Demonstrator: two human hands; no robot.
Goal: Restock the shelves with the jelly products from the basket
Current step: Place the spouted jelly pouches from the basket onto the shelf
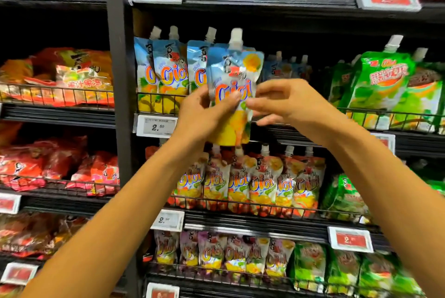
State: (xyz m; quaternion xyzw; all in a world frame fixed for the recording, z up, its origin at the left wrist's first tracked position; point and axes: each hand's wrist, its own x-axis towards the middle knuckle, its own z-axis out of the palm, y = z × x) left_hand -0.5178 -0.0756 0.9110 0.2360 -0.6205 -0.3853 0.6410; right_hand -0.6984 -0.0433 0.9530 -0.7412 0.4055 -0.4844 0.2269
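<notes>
A blue and yellow jelly pouch (pixel 234 74) with a white spout is held upright in front of the middle shelf. My left hand (pixel 204 112) grips its lower left side, thumb across the front. My right hand (pixel 286 102) touches the pouch's right edge with its fingertips. Behind it, three matching blue pouches (pixel 166 69) stand in a row behind the wire rail (pixel 159 102) at the shelf's left. Further back on the same shelf, several smaller-looking blue pouches (pixel 286 69) stand deep in a gap. The basket is out of view.
Green pouches (pixel 382 86) fill the shelf's right side. Red and yellow pouches (pixel 262 182) line the shelf below, purple and green ones lower still. A black upright post (pixel 118 81) divides off the left bay of bagged sweets (pixel 72 76). Price tags (pixel 156 125) hang on the shelf edges.
</notes>
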